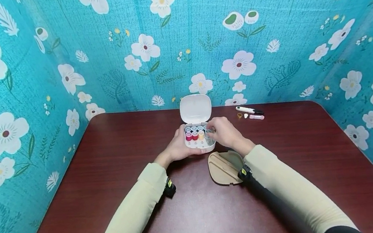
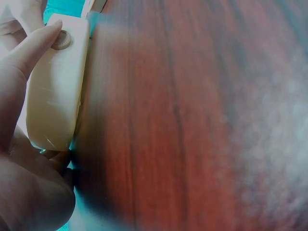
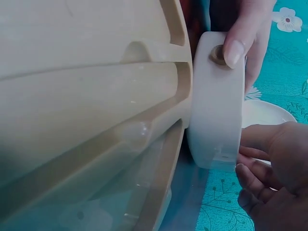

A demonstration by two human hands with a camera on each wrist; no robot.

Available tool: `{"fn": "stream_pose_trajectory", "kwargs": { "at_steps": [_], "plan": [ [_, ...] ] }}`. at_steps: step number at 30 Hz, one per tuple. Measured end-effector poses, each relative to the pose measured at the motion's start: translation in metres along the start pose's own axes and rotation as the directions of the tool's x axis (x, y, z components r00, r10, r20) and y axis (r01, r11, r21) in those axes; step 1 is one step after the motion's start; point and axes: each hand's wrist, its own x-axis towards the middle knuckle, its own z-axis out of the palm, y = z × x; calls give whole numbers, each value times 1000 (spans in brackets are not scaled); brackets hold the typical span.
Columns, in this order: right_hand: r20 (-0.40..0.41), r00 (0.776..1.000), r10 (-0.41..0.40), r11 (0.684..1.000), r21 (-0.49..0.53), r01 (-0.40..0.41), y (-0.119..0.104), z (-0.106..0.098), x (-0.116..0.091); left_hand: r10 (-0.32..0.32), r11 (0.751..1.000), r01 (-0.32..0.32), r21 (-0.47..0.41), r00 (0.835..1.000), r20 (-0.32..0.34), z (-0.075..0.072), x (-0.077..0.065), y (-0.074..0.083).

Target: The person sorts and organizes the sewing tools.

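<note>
A small white sewing box (image 1: 197, 150) stands on the table with its lid (image 1: 195, 108) raised. Inside are rows of thread spools, with red spools (image 1: 194, 135) and a pale yellow spool (image 1: 201, 134) in front. My left hand (image 1: 178, 147) grips the box's left side, its thumb on the round front button (image 2: 61, 40) in the left wrist view. At the right end of the spool rows, my right hand (image 1: 223, 131) has curled fingers, pinching a spool that they partly hide. In the right wrist view its fingers (image 3: 260, 185) lie by the box's side.
A beige tray-like piece (image 1: 223, 170) lies in front of the box, partly under my right wrist. Behind and to the right lie a white-and-black tool (image 1: 248, 110), a pink piece (image 1: 256, 117), a small white piece (image 1: 245, 115) and a gold ring-like item (image 1: 239, 115). Flowered cloth (image 1: 111, 63) hangs around the table.
</note>
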Motion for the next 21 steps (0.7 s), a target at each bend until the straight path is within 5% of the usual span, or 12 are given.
{"fn": "stream_pose_trajectory", "kwargs": {
  "at_steps": [21],
  "plan": [
    [18,1000,19,999,-30,-19,-1,-4,-5,5,1000,-5,6,1000,4,-1,1,-1]
  ]
}}
